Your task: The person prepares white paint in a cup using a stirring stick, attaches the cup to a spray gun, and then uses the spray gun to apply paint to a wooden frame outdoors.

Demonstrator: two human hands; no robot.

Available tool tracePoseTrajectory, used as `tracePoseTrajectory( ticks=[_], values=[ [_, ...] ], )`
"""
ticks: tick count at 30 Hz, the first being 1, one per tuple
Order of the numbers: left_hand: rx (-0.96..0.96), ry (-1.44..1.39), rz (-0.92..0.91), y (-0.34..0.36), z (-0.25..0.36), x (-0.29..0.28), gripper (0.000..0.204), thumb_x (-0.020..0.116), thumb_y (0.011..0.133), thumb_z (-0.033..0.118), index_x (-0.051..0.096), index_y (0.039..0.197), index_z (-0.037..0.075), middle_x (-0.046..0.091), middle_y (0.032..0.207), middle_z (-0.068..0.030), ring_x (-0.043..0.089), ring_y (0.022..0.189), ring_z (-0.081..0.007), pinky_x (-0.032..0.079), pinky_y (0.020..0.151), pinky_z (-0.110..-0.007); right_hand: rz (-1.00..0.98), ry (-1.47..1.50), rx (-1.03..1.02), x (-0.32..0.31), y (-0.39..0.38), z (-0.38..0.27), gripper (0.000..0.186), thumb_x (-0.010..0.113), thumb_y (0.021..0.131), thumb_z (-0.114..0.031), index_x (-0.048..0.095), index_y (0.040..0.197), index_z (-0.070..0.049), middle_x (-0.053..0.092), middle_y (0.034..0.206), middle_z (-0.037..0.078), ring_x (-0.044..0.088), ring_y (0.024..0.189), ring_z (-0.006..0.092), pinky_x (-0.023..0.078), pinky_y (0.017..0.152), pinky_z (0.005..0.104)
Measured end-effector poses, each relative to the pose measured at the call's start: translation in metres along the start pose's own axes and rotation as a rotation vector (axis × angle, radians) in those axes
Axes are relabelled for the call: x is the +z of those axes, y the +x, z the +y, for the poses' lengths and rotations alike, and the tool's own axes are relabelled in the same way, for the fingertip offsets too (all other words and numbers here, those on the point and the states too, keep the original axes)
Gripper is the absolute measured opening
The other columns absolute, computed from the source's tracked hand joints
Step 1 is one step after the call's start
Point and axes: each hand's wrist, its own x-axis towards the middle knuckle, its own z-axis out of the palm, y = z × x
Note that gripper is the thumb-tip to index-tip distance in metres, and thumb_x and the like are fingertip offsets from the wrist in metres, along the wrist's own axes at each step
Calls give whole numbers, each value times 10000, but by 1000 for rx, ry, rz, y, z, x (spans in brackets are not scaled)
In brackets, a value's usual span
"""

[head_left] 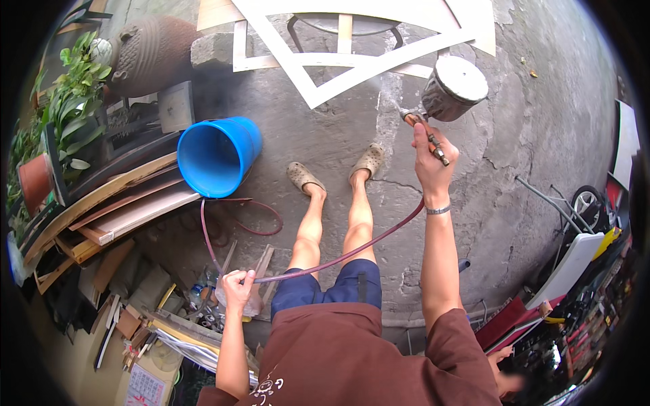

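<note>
Spray gun (431, 141), topped by a paint-smeared cup (455, 89), is held in the closed right hand (435, 168) at the upper right of the frame, its nozzle angled up and to the left. White frame (379, 70), at the top centre, lies in that direction, apart from the nozzle; its nearest strip climbs from a pointed corner toward the upper right, nearly crosswise to the gun's long axis. The right hand is much the nearer one. At the lower left, the left hand (237, 289) grips a dark red hose (338, 262) that sweeps across the picture's middle toward the right wrist. Whether a finger presses the trigger cannot be told.
</note>
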Motion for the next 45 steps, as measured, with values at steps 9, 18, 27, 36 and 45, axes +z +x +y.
tracePoseTrajectory(
  ticks=[9,18,27,36,45],
  values=[
    [18,3,36,-2,-25,-21,509,721,925,309,527,577,-8,412,535,-171,451,482,-329,309,496,-439,-153,35,0,39,-52,-38,222,733,976,-188,765,1028,25,670,688,54,617,639,87,483,591,254],
    [38,33,1,-5,-33,-22,486,730,913,312,547,580,9,430,538,-158,469,490,-326,324,498,-434,-100,27,-13,51,-54,-40,172,763,945,-162,772,973,7,700,704,76,570,573,73,433,516,254],
    [32,17,5,-6,-40,-26,522,723,923,332,513,579,0,410,539,-169,450,493,-345,317,502,-438,271,-104,35,23,-17,-11,240,694,1012,-229,798,1103,-33,699,699,33,517,566,47,389,507,232],
    [43,34,13,-3,-50,-35,517,707,939,306,510,590,-20,406,539,-175,437,490,-335,318,508,-439,79,39,34,46,-63,-33,262,677,1018,-242,791,1123,-30,673,689,8,559,555,57,431,510,239],
    [49,40,-3,1,-35,-33,513,717,928,281,500,566,-12,417,527,-169,450,489,-335,327,508,-444,-112,71,34,51,-73,-61,179,769,937,-171,781,970,4,741,757,117,640,621,101,492,572,276]
  ],
)
